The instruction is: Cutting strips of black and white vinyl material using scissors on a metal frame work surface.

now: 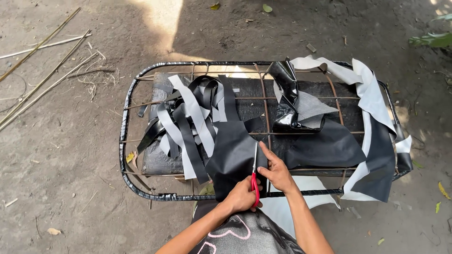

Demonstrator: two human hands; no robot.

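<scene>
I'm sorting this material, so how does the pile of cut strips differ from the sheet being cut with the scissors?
The pile of strips is narrow, tangled bands, some showing pale grey backs; the black sheet is one broad piece, black face up. The strips lie loose and untouched on the rack; the sheet is being cut with red-handled scissors. Both look like the same leather-like material.

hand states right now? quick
Left hand: closed on the red-handled scissors, cutting the black sheet.
Right hand: open, fingers flat, pressing the sheet beside the blades.

scissor handles [254,188] hidden in left hand [242,196]
</scene>
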